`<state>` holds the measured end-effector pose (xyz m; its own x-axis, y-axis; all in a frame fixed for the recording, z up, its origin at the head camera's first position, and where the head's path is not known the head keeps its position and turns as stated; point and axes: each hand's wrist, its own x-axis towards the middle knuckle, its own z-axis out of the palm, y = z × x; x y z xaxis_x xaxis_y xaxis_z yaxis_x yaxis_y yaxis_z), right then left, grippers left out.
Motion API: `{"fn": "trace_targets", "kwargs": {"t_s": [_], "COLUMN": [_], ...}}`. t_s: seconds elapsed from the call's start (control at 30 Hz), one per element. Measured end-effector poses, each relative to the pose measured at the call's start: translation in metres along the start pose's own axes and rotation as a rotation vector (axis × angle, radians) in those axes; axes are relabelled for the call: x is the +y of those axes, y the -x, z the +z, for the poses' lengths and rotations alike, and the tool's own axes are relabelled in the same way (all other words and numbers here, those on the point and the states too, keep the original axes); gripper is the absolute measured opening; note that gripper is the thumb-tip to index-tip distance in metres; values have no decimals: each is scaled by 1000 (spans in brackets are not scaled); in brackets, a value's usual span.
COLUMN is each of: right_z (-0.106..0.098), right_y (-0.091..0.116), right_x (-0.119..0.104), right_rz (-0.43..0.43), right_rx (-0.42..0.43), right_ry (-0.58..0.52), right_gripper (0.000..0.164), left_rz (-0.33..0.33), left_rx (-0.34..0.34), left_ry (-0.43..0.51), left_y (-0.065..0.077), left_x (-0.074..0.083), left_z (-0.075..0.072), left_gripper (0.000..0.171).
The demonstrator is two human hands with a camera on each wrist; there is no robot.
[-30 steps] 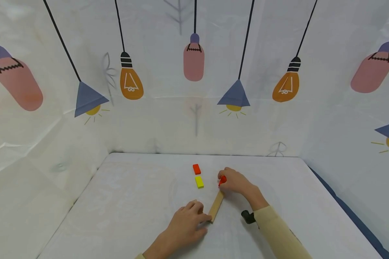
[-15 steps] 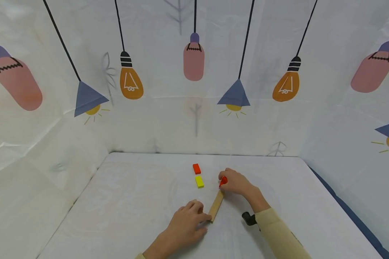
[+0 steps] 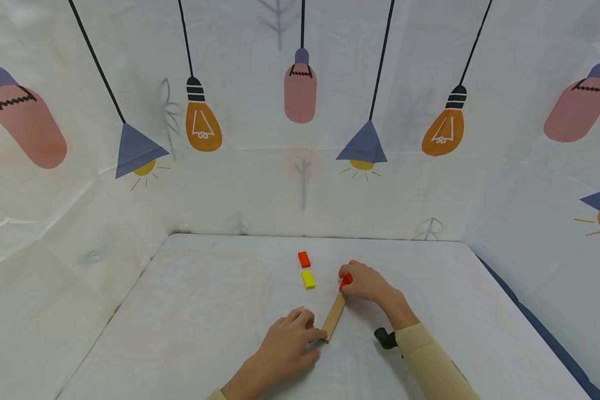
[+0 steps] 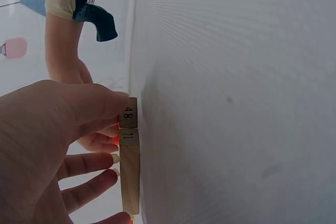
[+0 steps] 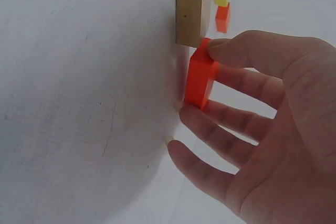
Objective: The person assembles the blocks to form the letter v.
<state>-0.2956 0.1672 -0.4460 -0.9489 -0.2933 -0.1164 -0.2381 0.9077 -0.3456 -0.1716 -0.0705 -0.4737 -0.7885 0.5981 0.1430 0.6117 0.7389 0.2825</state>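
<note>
My right hand (image 3: 365, 280) pinches a small red block (image 5: 199, 80) between thumb and fingertips, low over the table. The red block lies close to the far end of a plain wooden block (image 3: 333, 318). At that wooden block's near end, a finger of my left hand (image 3: 287, 344) touches it. In the left wrist view, two wooden block ends marked 48 (image 4: 128, 113) and 71 (image 4: 128, 136) sit side by side near my left thumb and fingers. My left hand hides the second wooden block in the head view.
Farther back on the white table (image 3: 205, 300) lie a yellow block (image 3: 308, 279) and another red block (image 3: 304, 259), in a short line. A pale wall sheet with printed lamps (image 3: 300, 94) rises behind the table. A black wrist device (image 3: 385, 338) sits by the right cuff.
My right hand and the red block in it have shifted very slightly to the right. The left hand and the blocks on the table look unmoved.
</note>
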Motion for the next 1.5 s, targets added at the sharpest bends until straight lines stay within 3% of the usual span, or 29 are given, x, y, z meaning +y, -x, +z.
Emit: {"fn": "trace_targets", "kwargs": {"t_s": [0.67, 1.5], "right_z": [5, 4], "right_y": [-2, 2], "right_x": [6, 5], "right_rz": [-24, -24], "right_rx": [-2, 24], "right_ry": [-3, -31], "right_gripper": [10, 13], "left_rz": [16, -7], "left_rx": [21, -10], "left_ry": [-13, 8], "left_y": [1, -1], "left_x": [0, 0], "left_z": [-2, -1], "left_gripper": [29, 31]}}
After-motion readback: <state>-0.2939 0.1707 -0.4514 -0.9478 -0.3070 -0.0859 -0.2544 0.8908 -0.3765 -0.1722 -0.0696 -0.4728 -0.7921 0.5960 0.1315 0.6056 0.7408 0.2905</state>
